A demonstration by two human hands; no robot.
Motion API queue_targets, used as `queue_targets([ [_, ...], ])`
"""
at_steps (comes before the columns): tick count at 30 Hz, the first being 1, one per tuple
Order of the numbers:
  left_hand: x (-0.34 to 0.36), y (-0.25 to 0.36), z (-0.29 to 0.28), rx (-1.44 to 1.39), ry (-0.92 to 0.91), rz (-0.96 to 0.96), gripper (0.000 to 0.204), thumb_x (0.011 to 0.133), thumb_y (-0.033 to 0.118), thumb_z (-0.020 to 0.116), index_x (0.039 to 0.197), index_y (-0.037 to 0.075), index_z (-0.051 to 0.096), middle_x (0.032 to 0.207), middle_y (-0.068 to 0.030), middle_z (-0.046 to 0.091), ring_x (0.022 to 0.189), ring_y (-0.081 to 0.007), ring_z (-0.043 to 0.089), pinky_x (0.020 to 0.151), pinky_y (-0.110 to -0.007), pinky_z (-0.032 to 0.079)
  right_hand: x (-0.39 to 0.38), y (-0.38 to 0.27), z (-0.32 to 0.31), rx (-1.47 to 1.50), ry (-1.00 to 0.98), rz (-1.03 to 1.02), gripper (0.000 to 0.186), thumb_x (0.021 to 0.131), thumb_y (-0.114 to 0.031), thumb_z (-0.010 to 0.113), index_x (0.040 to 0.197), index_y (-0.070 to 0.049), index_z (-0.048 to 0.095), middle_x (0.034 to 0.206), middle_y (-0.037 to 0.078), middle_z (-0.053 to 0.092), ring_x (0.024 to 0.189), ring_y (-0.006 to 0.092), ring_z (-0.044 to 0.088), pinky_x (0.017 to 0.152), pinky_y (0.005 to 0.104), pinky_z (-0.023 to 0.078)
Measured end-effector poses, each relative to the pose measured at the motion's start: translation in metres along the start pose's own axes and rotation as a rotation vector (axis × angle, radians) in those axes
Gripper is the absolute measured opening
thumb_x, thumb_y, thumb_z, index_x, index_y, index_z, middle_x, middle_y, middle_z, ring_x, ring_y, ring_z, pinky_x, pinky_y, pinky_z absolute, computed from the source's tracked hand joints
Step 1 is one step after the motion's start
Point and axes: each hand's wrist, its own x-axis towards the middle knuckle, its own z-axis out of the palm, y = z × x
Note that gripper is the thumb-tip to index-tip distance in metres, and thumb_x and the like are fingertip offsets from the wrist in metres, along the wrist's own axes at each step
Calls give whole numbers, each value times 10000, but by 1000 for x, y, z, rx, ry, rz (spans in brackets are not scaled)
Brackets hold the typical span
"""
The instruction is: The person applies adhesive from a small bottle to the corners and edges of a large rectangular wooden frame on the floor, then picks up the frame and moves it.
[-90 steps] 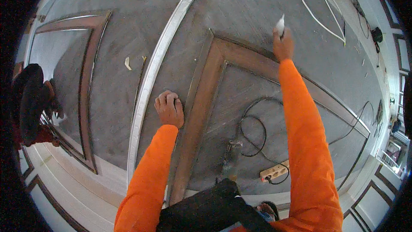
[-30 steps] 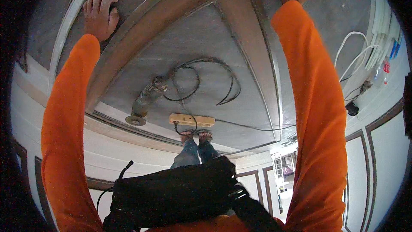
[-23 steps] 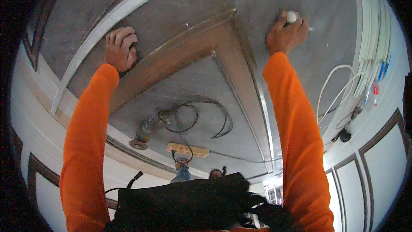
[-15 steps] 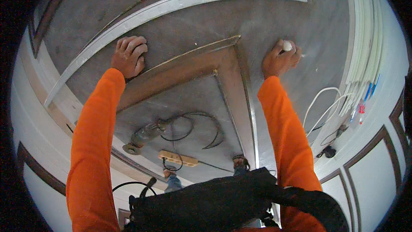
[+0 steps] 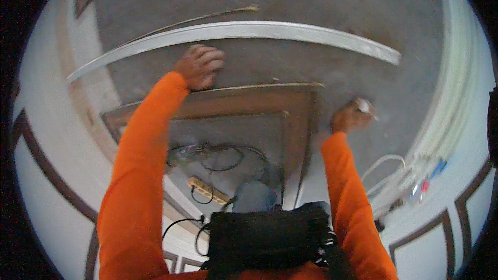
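My left hand [image 5: 199,67] hangs over the grey floor, between a long white strip of trim [image 5: 249,30] and a brown wooden frame [image 5: 228,99]. Its fingers are curled, and the palm is hidden. Right of the frame's corner, my right hand [image 5: 350,116] is closed around a small white object [image 5: 363,106]. One rounded end of that object pokes out of the fist; its kind is not clear, and motion blurs the hand. Both my arms are stretched forward in orange sleeves.
Inside the frame lie a coiled black cable [image 5: 228,158] and a yellowish power strip [image 5: 207,191]. Long pale strips [image 5: 446,119] line the right wall, with a white cable [image 5: 384,162] beside them. A thin stick [image 5: 207,16] lies beyond the white trim.
The view has shifted, so the trim and frame sit lower in the picture. My left hand is farther right, my right hand lower and slightly right. My jeans-clad leg shows inside the frame.
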Motion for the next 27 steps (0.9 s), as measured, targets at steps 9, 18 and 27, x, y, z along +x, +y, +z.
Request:
queue_targets([
  [9, 47, 3, 15, -73, 98, 78, 460, 740, 213, 690, 1180, 164, 567, 1335, -55, 557, 1167, -279, 562, 987, -474, 435, 37, 74, -13, -339, 96, -210, 554, 953, -461, 562, 1204, 33, 564, 1182, 234, 586, 1084, 406, 550, 946, 508, 411],
  [18, 62, 19, 10, 59, 160, -42, 375, 761, 166, 656, 1129, 168, 584, 1323, -40, 548, 1170, -244, 540, 1030, -448, 407, 47, 74, -29, -448, 127, -96, 617, 932, -521, 558, 1197, 35, 590, 1170, 247, 619, 1050, 408, 594, 924, 530, 441],
  [27, 47, 15, -8, 199, 169, -155, 361, 782, 74, 607, 1138, 110, 556, 1312, -93, 560, 1230, -340, 498, 1052, -469, 412, 91, -1, -19, 242, -181, -488, 270, 930, -256, 683, 1066, -23, 687, 1060, 149, 662, 981, 290, 615, 895, 405, 462],
])
